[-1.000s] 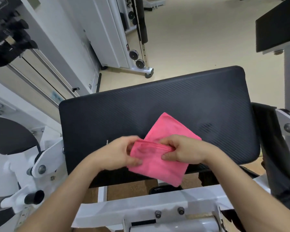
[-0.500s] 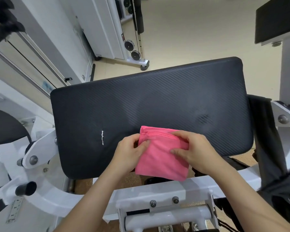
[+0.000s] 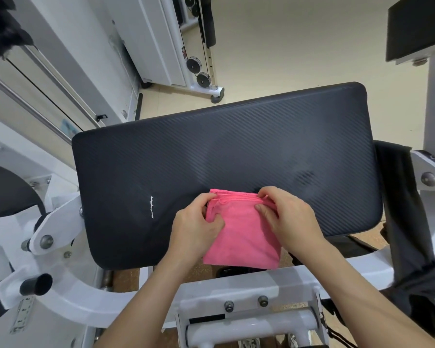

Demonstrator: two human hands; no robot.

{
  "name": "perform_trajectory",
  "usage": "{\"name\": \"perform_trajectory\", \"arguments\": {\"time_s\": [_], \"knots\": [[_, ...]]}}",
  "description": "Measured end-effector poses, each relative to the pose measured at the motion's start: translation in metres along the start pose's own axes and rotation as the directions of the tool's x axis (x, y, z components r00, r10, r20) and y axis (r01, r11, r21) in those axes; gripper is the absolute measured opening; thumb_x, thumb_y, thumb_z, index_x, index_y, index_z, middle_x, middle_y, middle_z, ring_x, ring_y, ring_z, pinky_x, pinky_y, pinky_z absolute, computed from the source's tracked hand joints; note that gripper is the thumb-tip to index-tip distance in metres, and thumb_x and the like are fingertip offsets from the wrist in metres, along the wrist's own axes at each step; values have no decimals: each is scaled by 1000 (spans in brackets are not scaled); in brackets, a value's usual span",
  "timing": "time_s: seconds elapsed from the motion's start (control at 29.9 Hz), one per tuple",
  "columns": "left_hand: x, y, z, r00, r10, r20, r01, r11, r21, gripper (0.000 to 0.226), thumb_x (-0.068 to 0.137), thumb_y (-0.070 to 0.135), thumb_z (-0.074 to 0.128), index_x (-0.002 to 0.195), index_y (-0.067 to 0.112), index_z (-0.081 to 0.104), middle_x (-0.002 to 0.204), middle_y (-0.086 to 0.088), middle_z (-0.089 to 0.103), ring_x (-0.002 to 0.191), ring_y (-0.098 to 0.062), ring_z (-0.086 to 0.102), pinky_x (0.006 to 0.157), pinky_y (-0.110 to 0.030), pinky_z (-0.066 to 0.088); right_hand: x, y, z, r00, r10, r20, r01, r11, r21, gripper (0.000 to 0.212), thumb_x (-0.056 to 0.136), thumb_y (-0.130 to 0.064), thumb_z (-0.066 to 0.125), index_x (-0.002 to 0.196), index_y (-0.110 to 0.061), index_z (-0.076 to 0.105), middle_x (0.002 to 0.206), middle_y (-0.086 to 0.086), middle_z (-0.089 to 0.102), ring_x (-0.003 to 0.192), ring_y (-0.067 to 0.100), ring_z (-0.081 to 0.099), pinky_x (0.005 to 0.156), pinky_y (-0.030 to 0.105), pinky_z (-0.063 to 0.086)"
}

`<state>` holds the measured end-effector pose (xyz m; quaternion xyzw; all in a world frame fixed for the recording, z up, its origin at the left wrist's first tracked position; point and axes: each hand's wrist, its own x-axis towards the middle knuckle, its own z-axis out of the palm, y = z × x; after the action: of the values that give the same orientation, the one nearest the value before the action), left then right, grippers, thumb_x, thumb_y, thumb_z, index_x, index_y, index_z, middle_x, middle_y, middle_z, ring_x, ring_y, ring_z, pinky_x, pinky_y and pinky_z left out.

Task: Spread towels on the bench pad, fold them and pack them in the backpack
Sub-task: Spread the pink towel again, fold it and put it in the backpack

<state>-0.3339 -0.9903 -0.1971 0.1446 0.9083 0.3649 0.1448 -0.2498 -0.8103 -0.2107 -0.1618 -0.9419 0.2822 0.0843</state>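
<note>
The black padded table (image 3: 236, 151) filled the middle of the frame, its long side running left to right, on a white machine frame (image 3: 236, 285) that crossed the bottom. At the right edge hung a dark fabric thing (image 3: 407, 209). It may have been the backpack, though that could not be told for sure.

The pink towel (image 3: 244, 234) lay folded at lower centre, on the near edge of the table, with its bottom part hanging past that edge. It was nearly square, so its long axis was hard to call; if anything it ran from bottom to top of the frame, tilted a little. Its stacked hemmed edges pointed toward the top of the frame and its closed fold toward the bottom.

The left grip (image 3: 196, 222) pinched the towel's upper left corner, and the right grip (image 3: 286, 217) pinched the upper right corner with its thumb flat on top. The towel sat directly between the two, under both. The fold looked about finished. If the dark thing was the backpack, the right grip was the nearer one to carry the towel rightward.
</note>
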Motion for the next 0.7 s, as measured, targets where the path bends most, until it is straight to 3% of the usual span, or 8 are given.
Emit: {"name": "perform_trajectory", "arguments": {"time_s": [0.17,0.27,0.37,0.5,0.57,0.7], "knots": [[4,1,-2,997,67,-39,-64,994,89,23,81,33,66,104,34,65,71,14,64,69,-8,60,67,-30,51,8,0,2,999,-2,41,5,997,-78,21,98,-33,51,108,-18,62,105,-4,68,99,23,63,81,37,42],[12,1,1,971,213,-104,-186,957,222,31,83,39,68,112,28,63,96,11,61,91,-12,58,77,-32,49,10,-2,3,999,7,41,-2,993,-114,24,99,-34,49,109,-18,62,106,-3,68,99,24,63,82,38,40],[22,-1,2,937,348,-35,-317,888,334,43,87,33,67,128,25,59,111,5,51,103,-15,48,82,-35,49,11,-1,5,1000,11,23,-8,991,-131,24,98,-35,49,107,-17,63,103,-2,69,96,24,63,81,38,40],[29,-1,0,925,379,33,-364,856,366,26,91,30,63,115,22,66,106,7,52,101,-14,47,81,-37,50,8,-2,11,999,2,-48,-7,993,-114,19,93,-34,58,100,-18,63,96,0,61,88,26,59,74,40,44],[27,-1,2,919,394,21,-372,848,378,19,92,29,61,107,18,66,103,5,53,99,-15,48,77,-37,51,4,-2,10,998,12,-61,-17,995,-94,28,87,-38,63,111,-23,60,107,0,51,95,23,49,77,38,42],[20,-5,8,914,405,24,-383,842,380,12,94,26,57,101,17,60,100,4,54,91,-17,49,73,-40,50,11,-2,-5,984,-37,176,68,983,-173,56,84,-46,63,135,-34,43,119,-6,45,113,18,40,88,39,39]]}}
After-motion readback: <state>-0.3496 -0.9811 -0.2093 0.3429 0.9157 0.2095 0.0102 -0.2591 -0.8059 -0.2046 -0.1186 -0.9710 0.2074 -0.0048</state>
